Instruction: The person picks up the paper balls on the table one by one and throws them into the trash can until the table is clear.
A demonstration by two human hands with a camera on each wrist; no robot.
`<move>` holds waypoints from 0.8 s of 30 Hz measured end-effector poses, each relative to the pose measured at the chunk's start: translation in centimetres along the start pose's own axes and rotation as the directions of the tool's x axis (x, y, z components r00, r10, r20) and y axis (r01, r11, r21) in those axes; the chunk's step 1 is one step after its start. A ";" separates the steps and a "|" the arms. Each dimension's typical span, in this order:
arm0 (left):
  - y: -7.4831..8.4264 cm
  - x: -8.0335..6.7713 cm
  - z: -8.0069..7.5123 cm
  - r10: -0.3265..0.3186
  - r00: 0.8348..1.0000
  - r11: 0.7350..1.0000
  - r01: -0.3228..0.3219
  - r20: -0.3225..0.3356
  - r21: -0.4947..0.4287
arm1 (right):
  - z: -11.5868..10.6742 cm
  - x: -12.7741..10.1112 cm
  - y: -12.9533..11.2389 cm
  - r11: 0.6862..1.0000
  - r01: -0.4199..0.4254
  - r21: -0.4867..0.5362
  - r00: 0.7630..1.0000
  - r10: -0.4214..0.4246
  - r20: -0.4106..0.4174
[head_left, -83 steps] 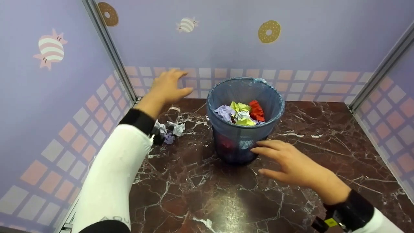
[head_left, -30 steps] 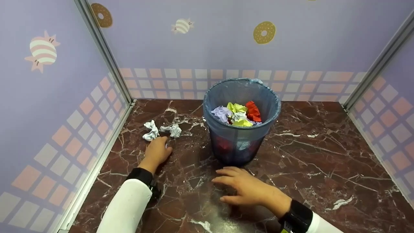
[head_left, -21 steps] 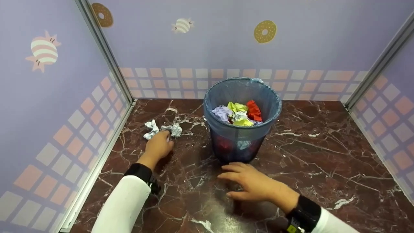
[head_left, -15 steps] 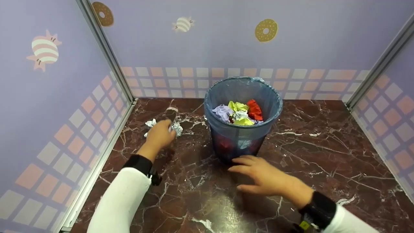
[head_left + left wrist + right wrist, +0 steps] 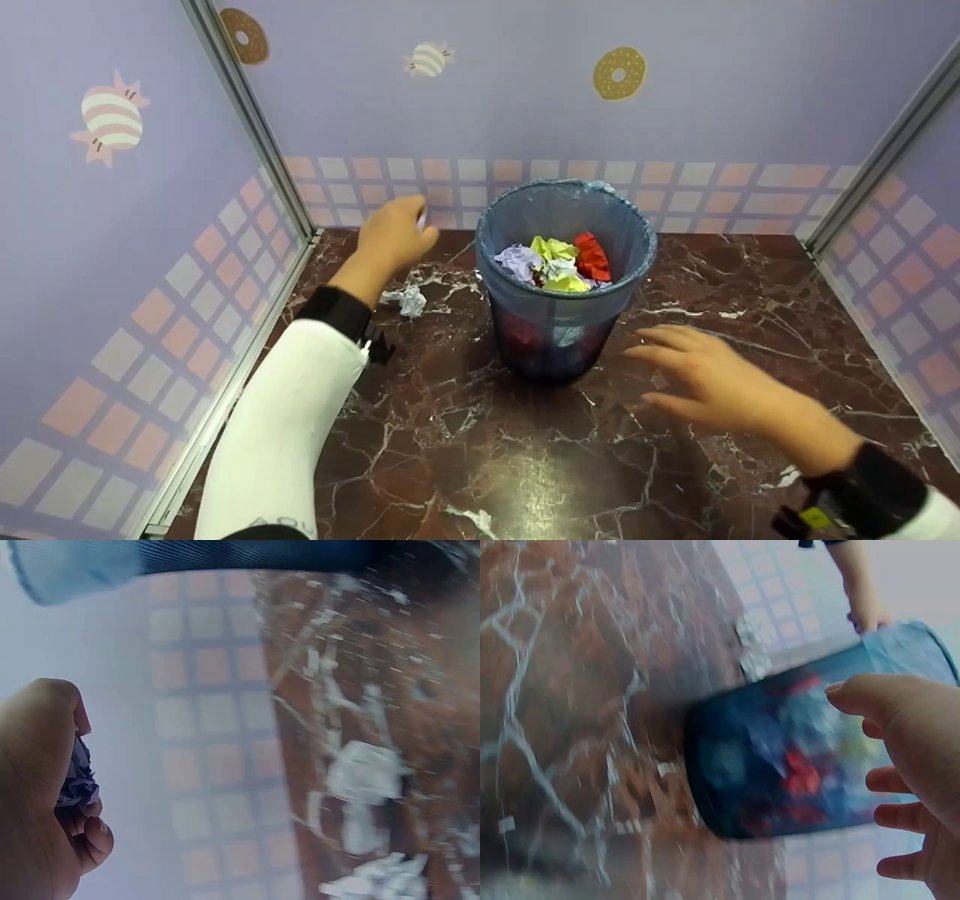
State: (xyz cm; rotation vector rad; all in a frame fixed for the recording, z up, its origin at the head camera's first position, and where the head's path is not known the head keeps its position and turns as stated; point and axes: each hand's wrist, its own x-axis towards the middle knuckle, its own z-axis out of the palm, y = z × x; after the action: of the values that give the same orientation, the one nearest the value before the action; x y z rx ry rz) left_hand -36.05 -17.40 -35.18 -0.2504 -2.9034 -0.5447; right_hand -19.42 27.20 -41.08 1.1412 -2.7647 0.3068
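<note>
My left hand (image 5: 395,231) is raised above the table at the back left, gripping a crumpled purple paper ball (image 5: 78,778) in its curled fingers; only a sliver of the ball shows in the head view. To its right stands a mesh waste bin (image 5: 551,352) with a bluish bag liner. Crumpled purple paper (image 5: 519,260), yellow paper (image 5: 555,248) and red paper (image 5: 592,257) lie inside. My right hand (image 5: 709,379) hovers right of the bin, fingers spread, holding nothing. A crumpled white paper (image 5: 411,301) rests below the left hand.
A second white paper ball (image 5: 381,879) lies on the table in the left wrist view; my left arm hides it in the head view. The dark red marbled tabletop (image 5: 480,442) is walled by lilac panels (image 5: 525,97) at the back and both sides.
My left hand came down to the papers, took the purple ball and lifted it up toward the back. Over the last second my right hand moved right, away from the bin's front.
</note>
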 end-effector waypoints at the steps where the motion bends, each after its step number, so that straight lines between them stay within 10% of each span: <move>1: 0.8 0.4 -0.5 0.012 1.000 1.000 -0.012 0.006 -0.005 | -0.5 -0.4 0.4 1.000 -0.020 -0.007 1.000 0.020 -0.002; 13: 12.4 3.2 -4.9 0.227 0.969 0.968 -0.235 0.095 0.090 | -4.8 -4.8 4.9 0.981 -0.195 0.007 0.971 0.193 -0.143; 24: 19.4 3.2 -2.4 0.371 0.897 0.896 -0.414 0.240 0.160 | -4.9 -7.0 8.4 0.957 -0.285 0.059 0.940 0.291 -0.177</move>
State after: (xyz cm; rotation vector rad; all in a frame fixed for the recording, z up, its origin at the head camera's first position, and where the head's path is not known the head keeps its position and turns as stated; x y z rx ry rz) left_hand -34.98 -0.06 -25.65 -0.8893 -2.9429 -0.1509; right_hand -20.23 38.96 -38.88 0.6697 -2.7628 0.4648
